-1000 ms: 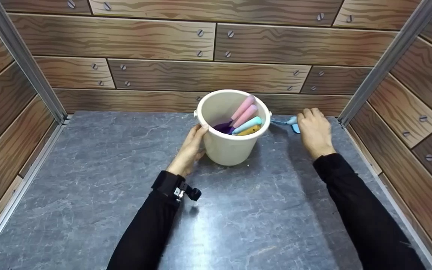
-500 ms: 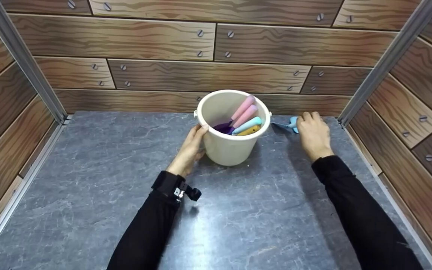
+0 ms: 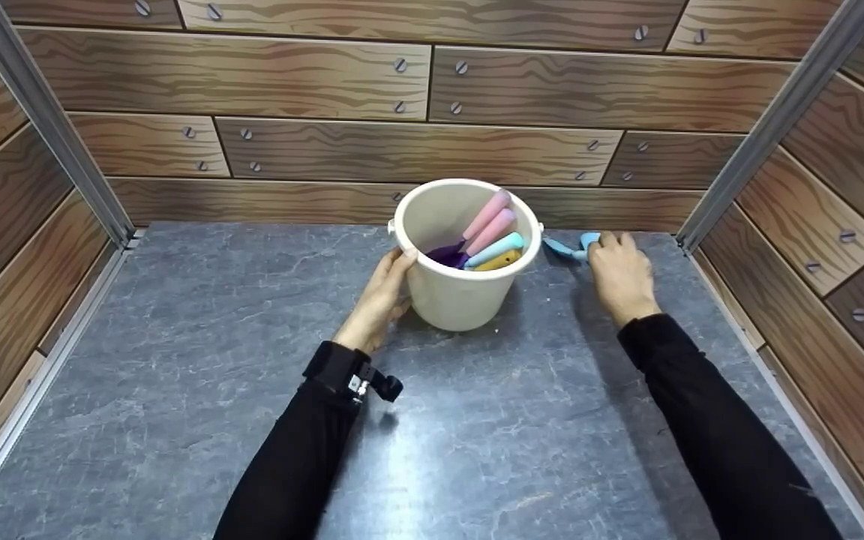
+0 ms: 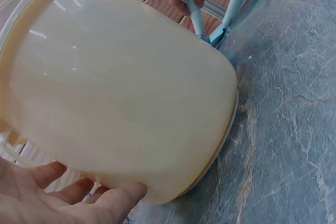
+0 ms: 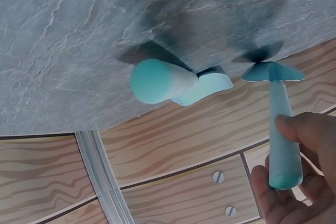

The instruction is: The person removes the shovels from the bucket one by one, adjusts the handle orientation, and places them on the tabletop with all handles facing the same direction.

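My right hand [image 3: 622, 277] grips the handle of a light-blue hand trowel [image 5: 283, 135], its curved blade hanging down close over the tabletop. A second light-blue trowel [image 5: 155, 81] lies beside it with its handle towards the right wrist camera. In the head view, light-blue blade [image 3: 563, 248] shows between that hand and the cream bucket [image 3: 458, 304], while the trowel handles are mostly hidden. My left hand [image 3: 378, 298] rests on the bucket's near left side, fingertips against the wall. Inside the bucket are two pink handles [image 3: 490, 229], a turquoise handle [image 3: 498, 248] and purple blades [image 3: 447, 255].
Something yellow [image 3: 499, 260] sits low in the bucket. Wood-patterned panels [image 3: 319, 79] stand behind and on both sides of the grey marbled tabletop [image 3: 214, 337]. A metal corner post [image 3: 762, 124] rises just beyond the right hand.
My right hand has shifted slightly left and nearer to me, and the light-blue blade next to the bucket has turned to show more of its face. The left hand and bucket stay put.
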Tool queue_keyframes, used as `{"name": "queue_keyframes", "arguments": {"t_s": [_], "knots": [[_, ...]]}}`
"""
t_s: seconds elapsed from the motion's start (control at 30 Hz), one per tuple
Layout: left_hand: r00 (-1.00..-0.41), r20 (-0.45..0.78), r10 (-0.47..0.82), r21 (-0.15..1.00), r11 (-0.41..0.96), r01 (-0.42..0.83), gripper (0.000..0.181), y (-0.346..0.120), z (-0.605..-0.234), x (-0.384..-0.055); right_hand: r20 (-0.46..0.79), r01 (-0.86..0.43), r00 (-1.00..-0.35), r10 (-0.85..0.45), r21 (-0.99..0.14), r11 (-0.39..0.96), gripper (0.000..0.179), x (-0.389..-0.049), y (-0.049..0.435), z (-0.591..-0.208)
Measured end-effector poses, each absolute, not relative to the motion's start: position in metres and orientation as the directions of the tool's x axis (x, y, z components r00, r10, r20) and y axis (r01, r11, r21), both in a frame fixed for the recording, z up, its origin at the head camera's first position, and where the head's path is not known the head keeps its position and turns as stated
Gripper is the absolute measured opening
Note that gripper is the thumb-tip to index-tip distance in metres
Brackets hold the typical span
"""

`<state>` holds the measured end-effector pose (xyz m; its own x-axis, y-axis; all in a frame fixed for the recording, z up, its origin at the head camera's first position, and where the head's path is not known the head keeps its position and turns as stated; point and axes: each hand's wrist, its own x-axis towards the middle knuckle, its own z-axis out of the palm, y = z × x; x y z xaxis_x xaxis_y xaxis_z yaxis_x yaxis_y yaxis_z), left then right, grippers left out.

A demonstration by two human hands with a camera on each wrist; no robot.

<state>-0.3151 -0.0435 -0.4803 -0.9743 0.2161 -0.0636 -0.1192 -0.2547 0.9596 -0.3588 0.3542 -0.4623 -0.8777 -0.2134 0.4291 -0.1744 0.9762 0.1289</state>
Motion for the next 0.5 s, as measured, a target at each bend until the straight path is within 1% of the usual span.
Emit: {"name": "queue_keyframes", "arguments": {"t_s": [0.17,0.3,0.5], "knots": [[-0.974,-0.065,0.215,0.958,-0.26,-0.121,0.093,-0.0431,-0.4797,-0.3149,0.377,-0.173,-0.906,-0.193,0.087,0.981,0.02,-0.3584,0.3527,-0.4638],[-0.975,-0.064,0.215,0.959,-0.256,-0.12,0.094,-0.0432,-0.4802,-0.3155,0.345,-0.166,-0.922,-0.175,0.057,0.984,0.019,-0.3579,0.3514,-0.4658],[-0.974,-0.06,0.218,0.958,-0.263,-0.118,0.094,-0.0432,-0.4811,-0.3157,0.351,-0.182,-0.917,-0.19,0.056,0.982,0.015,-0.3565,0.3479,-0.471]]}}
